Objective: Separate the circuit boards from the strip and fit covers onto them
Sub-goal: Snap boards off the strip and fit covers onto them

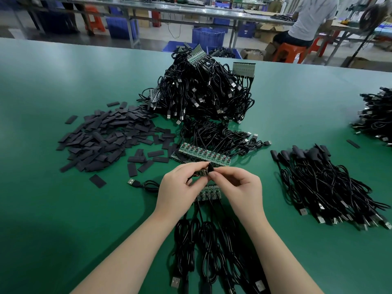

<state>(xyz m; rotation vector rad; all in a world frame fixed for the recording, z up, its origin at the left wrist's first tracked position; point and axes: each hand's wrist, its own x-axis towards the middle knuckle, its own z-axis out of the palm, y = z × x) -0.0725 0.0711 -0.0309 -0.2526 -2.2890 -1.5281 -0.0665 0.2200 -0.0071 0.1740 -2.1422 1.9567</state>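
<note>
My left hand [178, 188] pinches a single small circuit board [200, 173] above the green table. My right hand [235, 186] pinches a black cover [210, 167] at the board's right end. Under my hands lies a short strip of boards [209, 193] with black USB cables [203, 247] running toward me. A longer strip of boards [203, 155] lies just beyond my hands. A heap of loose black covers [110, 136] is spread at the left.
A big pile of cabled strips [203, 92] stands at the table's middle back. Covered cables [326, 183] are stacked at the right, another cable heap [375, 117] at the far right edge. A loose USB cable [142, 184] lies left of my hands. A person [307, 22] sits beyond the table.
</note>
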